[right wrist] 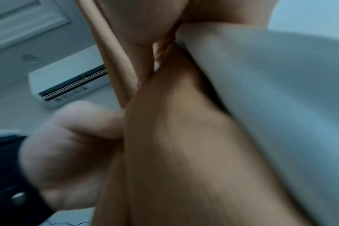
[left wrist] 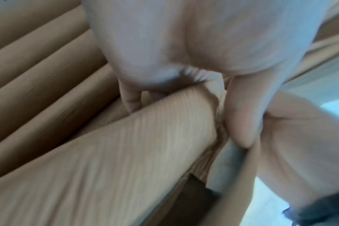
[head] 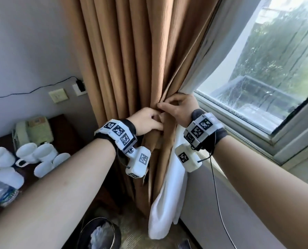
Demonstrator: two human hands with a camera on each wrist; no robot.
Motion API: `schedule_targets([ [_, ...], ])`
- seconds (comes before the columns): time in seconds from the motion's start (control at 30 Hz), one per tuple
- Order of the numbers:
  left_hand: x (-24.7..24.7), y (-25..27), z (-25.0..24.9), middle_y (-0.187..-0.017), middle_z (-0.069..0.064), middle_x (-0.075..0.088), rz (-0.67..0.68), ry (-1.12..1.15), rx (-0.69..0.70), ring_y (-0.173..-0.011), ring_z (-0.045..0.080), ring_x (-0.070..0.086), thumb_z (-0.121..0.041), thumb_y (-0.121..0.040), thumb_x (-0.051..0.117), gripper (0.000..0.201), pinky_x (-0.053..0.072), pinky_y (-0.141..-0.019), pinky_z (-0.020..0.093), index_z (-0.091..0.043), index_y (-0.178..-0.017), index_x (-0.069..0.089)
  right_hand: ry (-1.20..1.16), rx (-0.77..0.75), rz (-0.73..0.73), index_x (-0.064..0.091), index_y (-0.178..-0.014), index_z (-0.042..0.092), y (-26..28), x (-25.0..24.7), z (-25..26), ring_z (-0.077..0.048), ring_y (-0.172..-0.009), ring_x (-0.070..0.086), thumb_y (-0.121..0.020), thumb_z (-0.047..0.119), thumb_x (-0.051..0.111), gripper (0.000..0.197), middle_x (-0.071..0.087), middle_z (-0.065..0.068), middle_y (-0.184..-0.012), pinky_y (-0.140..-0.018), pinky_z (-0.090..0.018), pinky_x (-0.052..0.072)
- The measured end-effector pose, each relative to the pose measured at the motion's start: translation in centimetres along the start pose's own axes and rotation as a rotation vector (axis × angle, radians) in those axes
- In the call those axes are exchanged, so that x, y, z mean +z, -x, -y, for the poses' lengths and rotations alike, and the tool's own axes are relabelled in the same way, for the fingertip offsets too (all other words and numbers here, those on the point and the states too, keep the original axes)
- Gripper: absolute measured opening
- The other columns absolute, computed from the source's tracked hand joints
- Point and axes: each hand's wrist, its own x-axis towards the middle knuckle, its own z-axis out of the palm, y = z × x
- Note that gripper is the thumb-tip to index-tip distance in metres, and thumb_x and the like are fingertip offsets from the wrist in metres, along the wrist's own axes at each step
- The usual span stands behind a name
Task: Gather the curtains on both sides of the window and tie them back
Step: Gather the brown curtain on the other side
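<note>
Tan curtain [head: 131,60] (bunched) between 2 hands' grip.

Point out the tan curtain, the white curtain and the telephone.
tan curtain [head: 131,60], head view, hanging folds.
white curtain [head: 167,203], head view, lower bunched part.
telephone [head: 33,132], head view, its body.

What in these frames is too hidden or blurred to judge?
- Tieback: none seen; head view, hands cover the tan curtain bunch.
- Left hand fingertips: buried in folds.
- Right hand fingers: behind fabric.
- Wrist views: blurred.
- Opposite curtain: outside every frame.
</note>
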Motion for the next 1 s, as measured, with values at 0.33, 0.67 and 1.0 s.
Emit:
schedule_targets([
  [0.33,0.1,2.0,-1.5,-0.083,0.025,0.069,0.08,0.551,-0.04,-0.084,0.036,0.063,0.002,-0.061,0.05,0.03,0.053,-0.083,0.037,0.018,-0.084,0.062,-0.029,-0.072,0.155,0.06,-0.056,0.029,-1.7,-1.3,-1.7,0.006,-0.054,0.052,-0.073,0.02,0.076,0.025,0.058,0.024,-0.05,-0.057,-0.005,0.039],
  [0.67,3.4,2.7,-3.8,-0.1,0.003,0.062,-0.166,-0.286,-0.112,-0.096,0.014,0.057,-0.019,-0.087,0.063,0.024,0.044,-0.087,0.026,-0.008,-0.108,0.062,-0.208,-0.107,0.494,0.072,-0.088,0.012,-0.3,-3.2,-0.1,0.008,-0.073,0.059,-0.08,-0.002,0.059,0.021,0.068,0.006,-0.083,-0.079,-0.008,0.047],
  [1.0,6.1,4.0,-4.0,-0.067,-0.001,0.056,-0.338,-0.065,0.006,-0.067,0.011,0.051,-0.006,-0.083,0.066,0.021,0.043,-0.067,0.022,-0.013,-0.067,0.054,-0.18,-0.033,0.189,0.07,-0.081,0.021,-0.9,-0.5,0.2,-0.007,-0.064,0.058,-0.076,0.012,0.072,0.011,0.064,0.002,-0.073,-0.071,-0.02,0.049],
])
